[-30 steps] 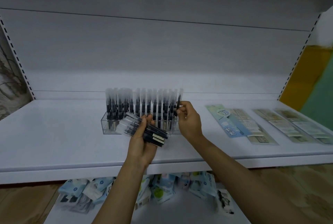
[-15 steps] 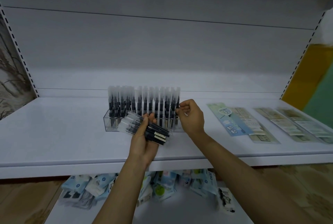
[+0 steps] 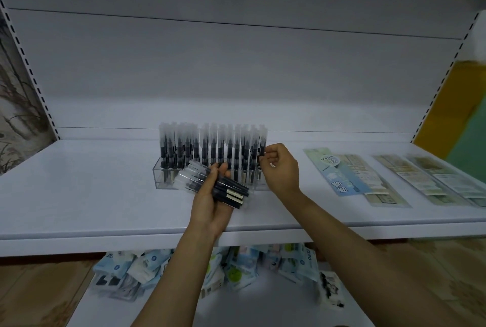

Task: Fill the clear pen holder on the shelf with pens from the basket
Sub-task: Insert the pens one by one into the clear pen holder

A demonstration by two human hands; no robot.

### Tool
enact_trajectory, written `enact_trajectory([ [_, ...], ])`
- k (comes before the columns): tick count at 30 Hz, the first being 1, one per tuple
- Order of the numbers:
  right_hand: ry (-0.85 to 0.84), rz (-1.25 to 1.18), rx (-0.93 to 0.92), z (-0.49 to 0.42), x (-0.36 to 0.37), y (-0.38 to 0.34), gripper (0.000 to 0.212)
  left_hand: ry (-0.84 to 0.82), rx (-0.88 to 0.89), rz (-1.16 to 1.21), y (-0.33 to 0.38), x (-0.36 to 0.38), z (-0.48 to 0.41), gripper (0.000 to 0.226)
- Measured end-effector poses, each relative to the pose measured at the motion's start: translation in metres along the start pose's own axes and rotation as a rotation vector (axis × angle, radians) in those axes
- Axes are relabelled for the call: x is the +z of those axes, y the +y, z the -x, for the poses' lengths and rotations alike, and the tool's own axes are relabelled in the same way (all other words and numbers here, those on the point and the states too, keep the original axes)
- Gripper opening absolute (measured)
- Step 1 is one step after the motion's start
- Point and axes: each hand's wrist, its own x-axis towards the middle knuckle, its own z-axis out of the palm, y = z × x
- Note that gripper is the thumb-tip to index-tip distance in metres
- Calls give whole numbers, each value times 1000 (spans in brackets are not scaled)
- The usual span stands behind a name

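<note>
Pinched the end pen [image 3: 262, 142] with the right hand [image 3: 280, 169] at the right end of the clear pen holder [image 3: 163, 180], mid-shelf [image 3: 79, 195]. Gripped a bundle of pens [image 3: 231, 191] in the left hand [image 3: 210, 211]. Best kept vertical, lowered straight into its slot, neighbours untouched.

Long clear pen holder [image 3: 161, 179], transparent box shape, standing flat on the shelf [image 3: 79, 195] just behind the left hand [image 3: 210, 208] and beside the right hand [image 3: 280, 169]. Filled almost fully with standing pens [image 3: 210, 145]: dark barrels, frosted clear caps upward, upright in tight rows. Last pen [image 3: 261, 146] at the right end, upright, pinched at the barrel by the right fingertips. Loose bundle of pens [image 3: 234, 191] of the same kind gripped in the left hand, lying slanted, caps toward upper left, labelled ends toward lower right, partly covering the front wall of the holder.
</note>
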Motion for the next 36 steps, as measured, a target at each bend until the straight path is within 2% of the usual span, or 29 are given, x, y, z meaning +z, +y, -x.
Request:
enact_trajectory([
  [5,40,-119,12,0,-12,-6,22,0,-9,-2,0,2,1,12],
  [8,148,-137,-126,8,-25,-22,16,-8,-32,11,1,3,3,14],
  [10,64,-114,-185,14,-28,-39,10,-20,-38,15,1,5,4,15],
  [13,-212,33,-178,19,-20,-62,6,-68,-27,-4,2,5,6,18],
  [16,-395,250,-226,23,-6,-78,9,-138,-33,-23,3,4,9,20],
  [20,-568,463,-222,25,3,-87,15,-129,-42,2,3,0,7,21],
  [27,-620,542,-106,24,3,-95,14,-122,-69,-39,4,-6,0,19],
  [32,-673,735,-179,12,1,-110,13,-135,-62,-77,4,-5,2,18],
  [36,-582,741,-209,-2,-11,-121,12,-132,-38,14,3,0,5,19],
])
